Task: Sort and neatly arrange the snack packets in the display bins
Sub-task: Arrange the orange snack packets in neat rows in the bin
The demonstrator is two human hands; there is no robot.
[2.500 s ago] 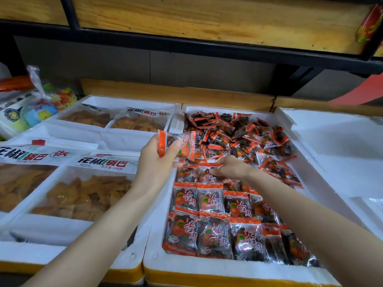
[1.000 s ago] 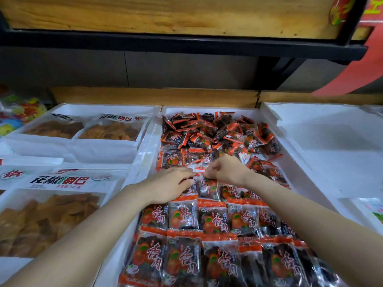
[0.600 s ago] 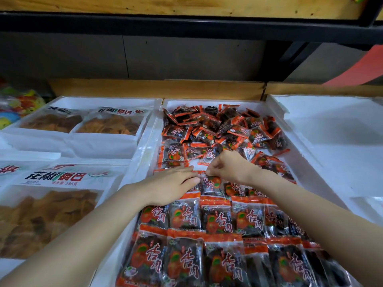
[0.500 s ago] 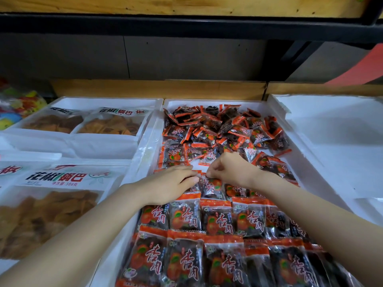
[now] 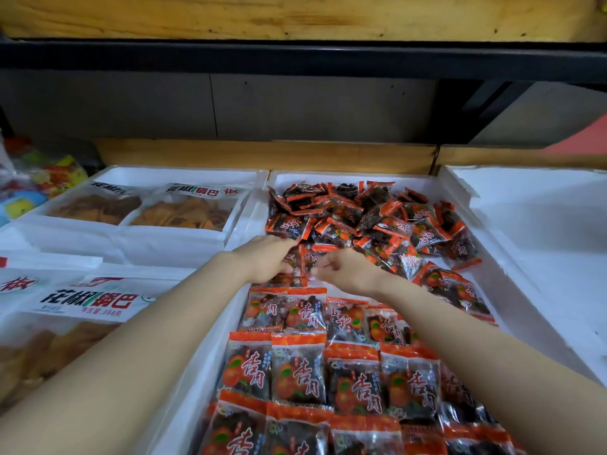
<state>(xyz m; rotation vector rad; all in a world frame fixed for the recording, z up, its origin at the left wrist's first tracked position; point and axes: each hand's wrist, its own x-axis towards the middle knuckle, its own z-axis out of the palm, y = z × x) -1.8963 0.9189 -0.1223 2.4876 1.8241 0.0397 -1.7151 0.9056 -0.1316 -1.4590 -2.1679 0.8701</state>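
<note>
Curled left hand (image 5: 266, 257), right hand (image 5: 348, 269) seemingly pinch packet (image 5: 303, 259).

You face a grey panelled back wall (image 5: 131, 103), split by one vertical seam. Overhead, a pale wooden board (image 5: 295, 14) sits on a black metal rail (image 5: 295, 57). A low wooden ledge (image 5: 262, 156) runs along the wall's foot. At your right stand a dark slanted brace (image 5: 483, 103) and a red patch (image 5: 591, 136).

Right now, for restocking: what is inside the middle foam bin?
The foam bin holds orange-and-black snack packets: neat rows near, a loose heap at the back. The left hand and right hand cover some; lower layers are hidden.
</note>
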